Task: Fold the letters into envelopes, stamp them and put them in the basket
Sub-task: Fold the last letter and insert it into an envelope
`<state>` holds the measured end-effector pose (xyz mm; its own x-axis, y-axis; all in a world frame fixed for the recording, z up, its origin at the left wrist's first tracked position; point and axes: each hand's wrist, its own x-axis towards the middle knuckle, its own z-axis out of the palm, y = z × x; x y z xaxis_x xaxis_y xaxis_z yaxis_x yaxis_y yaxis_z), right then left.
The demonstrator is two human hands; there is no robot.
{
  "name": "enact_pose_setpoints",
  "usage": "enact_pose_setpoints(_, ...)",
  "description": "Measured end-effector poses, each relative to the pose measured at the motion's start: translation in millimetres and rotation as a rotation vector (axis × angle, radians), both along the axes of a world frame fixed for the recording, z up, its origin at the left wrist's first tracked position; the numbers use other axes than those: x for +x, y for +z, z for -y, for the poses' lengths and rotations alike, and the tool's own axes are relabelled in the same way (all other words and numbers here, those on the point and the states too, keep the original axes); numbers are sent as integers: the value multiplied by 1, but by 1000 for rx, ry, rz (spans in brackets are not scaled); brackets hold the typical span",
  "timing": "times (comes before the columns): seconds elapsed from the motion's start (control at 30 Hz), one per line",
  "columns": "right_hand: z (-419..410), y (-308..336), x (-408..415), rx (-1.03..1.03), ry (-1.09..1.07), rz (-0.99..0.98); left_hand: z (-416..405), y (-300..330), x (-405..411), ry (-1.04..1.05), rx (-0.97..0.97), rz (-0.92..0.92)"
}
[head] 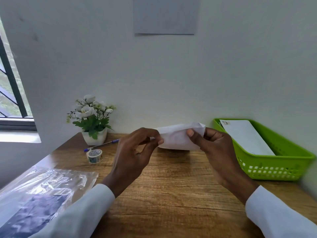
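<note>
A: Where does the head view sit?

B: Above and behind the two hands, close in, looking forward and down along the wooden desk [171, 186] toward the wall [171, 83].

A: What frames it?

B: Past the fingertips [160, 141], the wall fills the upper half. Left of the fingers a window [10, 93] enters; right of them, a green basket [274, 169]. Both sleeves cross the lower edge.

Place: a small home office or study corner.
Signs: wood-grain bench [171, 186] against a plain white wall [171, 74]; blue ballpoint pen [103, 144]; potted white artificial flowers [91, 119]; dark-framed window [12, 83].
</note>
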<state>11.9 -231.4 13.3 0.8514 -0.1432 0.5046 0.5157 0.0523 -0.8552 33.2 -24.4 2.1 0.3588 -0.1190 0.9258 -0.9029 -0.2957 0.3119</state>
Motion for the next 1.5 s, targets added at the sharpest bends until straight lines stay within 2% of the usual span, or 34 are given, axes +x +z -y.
enact_pose_setpoints(0.13,1,-2,0,13,-122,85,0,-2,0,82,34,18)
enact_pose_setpoints(0.3,4,-3,3,-203,-249,323,-1,0,-1,133,18,6)
enact_pose_setpoints(0.47,4,-4,2,-650,-548,666,-1,-1,-2,182,47,30)
enact_pose_setpoints(0.53,2,-6,0,-790,-579,754,0,-2,-3,194,69,46)
enact_pose_setpoints(0.63,-7,-11,0,-931,-596,821,2,-5,-3,177,97,75)
enact_pose_setpoints(0.73,-10,-14,-1,-983,-624,826,4,-9,-3,138,113,79)
enact_pose_setpoints(0.97,-3,-13,4,-927,-555,700,5,-7,-2,102,103,51)
enact_pose_setpoints(1.2,11,-5,11,-807,-508,579,2,1,-2,91,7,-31)
enact_pose_setpoints(1.3,14,-2,12,-673,-463,474,0,3,-1,87,-26,-55)
enact_pose_setpoints(1.4,14,3,11,-455,-377,360,-1,3,1,76,-63,-100)
enact_pose_setpoints(1.5,9,8,9,-242,-257,273,-4,2,4,22,-122,-226)
